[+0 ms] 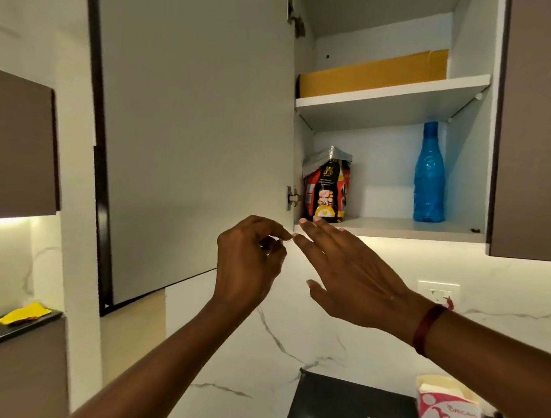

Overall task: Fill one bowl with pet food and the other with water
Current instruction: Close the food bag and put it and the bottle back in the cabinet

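White marble wall backs an open wall cabinet [396, 96], and your pet food bag [327, 188] stands on its lower shelf, left of a blue bottle [429, 177]. Your right hand [351, 276], fingers spread and empty, reaches just below the bag. Your left hand [248, 259] is loosely curled beside it, gripping nothing.
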